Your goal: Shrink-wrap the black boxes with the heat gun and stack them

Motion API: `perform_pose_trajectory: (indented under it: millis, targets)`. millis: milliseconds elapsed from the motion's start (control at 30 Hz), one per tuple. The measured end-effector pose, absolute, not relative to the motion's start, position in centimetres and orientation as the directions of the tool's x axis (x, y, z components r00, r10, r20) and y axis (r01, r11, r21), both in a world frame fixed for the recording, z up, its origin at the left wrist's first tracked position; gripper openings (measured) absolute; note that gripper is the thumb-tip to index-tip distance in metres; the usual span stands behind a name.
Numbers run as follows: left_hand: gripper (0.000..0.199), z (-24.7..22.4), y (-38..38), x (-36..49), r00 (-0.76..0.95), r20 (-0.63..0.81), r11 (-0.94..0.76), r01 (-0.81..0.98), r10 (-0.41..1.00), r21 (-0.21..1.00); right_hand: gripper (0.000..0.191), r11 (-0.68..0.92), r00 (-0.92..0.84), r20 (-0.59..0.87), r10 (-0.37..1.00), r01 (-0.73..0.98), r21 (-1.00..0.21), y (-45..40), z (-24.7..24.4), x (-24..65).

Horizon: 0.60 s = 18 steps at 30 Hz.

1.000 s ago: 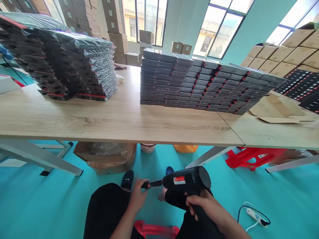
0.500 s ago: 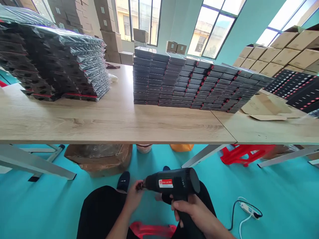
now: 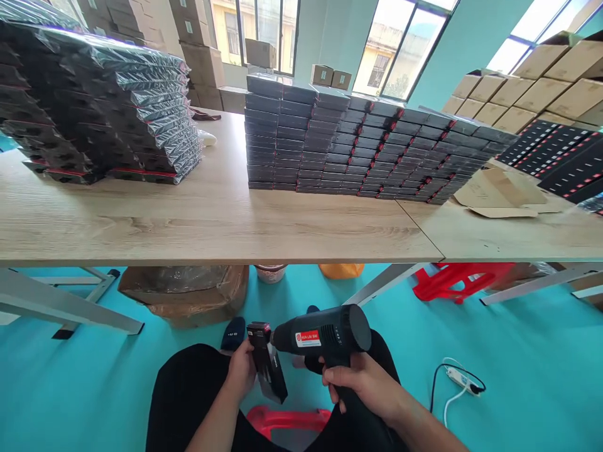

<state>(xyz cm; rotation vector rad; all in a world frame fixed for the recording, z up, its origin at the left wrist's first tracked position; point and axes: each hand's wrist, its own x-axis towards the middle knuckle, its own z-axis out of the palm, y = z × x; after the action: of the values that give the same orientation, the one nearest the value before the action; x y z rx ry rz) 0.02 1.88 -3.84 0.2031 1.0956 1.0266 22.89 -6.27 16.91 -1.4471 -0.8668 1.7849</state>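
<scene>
My right hand (image 3: 351, 382) is wrapped round the handle of a black heat gun (image 3: 320, 336) with a red and white label. Its nozzle points left. In my left hand (image 3: 242, 367) is a slim black box (image 3: 267, 364) with a red edge, tilted, its upper end close beside the nozzle. Whether the nozzle touches the box I cannot tell. Both hands are over my lap, below the front edge of the wooden table (image 3: 211, 232).
A stack of film-wrapped black boxes (image 3: 117, 119) stands at the table's left, and a long wall of dark boxes (image 3: 348, 144) at its middle. Flattened cardboard (image 3: 499, 191) lies at right. Below are a large carton (image 3: 188, 295), a red stool (image 3: 461, 280) and a power strip (image 3: 464, 378).
The black box in my left hand has turned, so its long face now shows in front of the nozzle. The heat gun has stayed nearly in place. My view has shifted slightly.
</scene>
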Motion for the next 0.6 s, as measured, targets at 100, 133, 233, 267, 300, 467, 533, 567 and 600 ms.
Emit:
perform_pose_trajectory:
  millis: [100,133,233,267,300,467,533,567,600]
  targets:
    - [0.01,-3.8,2.1,-0.7,0.079,-0.679,0.558,-0.643,0.73,0.525,0.017,-0.646,-0.216,-0.626,0.75,-0.03,-0.763,-7.7,16.2,22.9]
    - [0.01,-3.9,2.3,-0.9,0.078,-0.69,0.56,-0.653,0.72,0.51,0.016,-0.683,-0.231,-0.663,0.712,-0.006,-0.731,-8.3,16.1,23.0]
    - [0.014,-3.8,2.6,-1.2,0.061,-0.705,0.55,-0.673,0.707,0.493,0.011,-0.738,-0.24,-0.721,0.65,0.031,-0.675,-9.9,16.0,23.6]
    - [0.015,-3.7,2.7,-1.2,0.066,-0.702,0.549,-0.676,0.709,0.491,0.008,-0.728,-0.235,-0.715,0.659,0.039,-0.684,-10.4,16.1,23.9]
    - [0.016,-3.4,2.7,-1.2,0.079,-0.696,0.552,-0.674,0.714,0.49,0.006,-0.713,-0.229,-0.701,0.675,0.04,-0.7,-10.8,16.0,24.3]
    - [0.036,-1.7,2.4,-1.1,0.167,-0.725,0.626,-0.653,0.668,0.426,0.017,-0.757,-0.165,-0.746,0.646,-0.006,-0.654,-11.9,14.7,26.1]
    - [0.053,-1.2,2.2,-1.1,0.208,-0.746,0.65,-0.666,0.632,0.365,0.022,-0.779,-0.139,-0.767,0.626,-0.061,-0.624,-11.4,13.7,26.5]
    - [0.058,-1.0,2.1,-1.1,0.246,-0.746,0.663,-0.673,0.619,0.329,0.024,-0.772,-0.123,-0.762,0.635,-0.105,-0.627,-10.9,13.2,26.5]
    - [0.06,-0.9,2.1,-1.1,0.299,-0.74,0.684,-0.671,0.603,0.286,0.027,-0.756,-0.102,-0.751,0.652,-0.157,-0.636,-10.3,12.7,26.3]
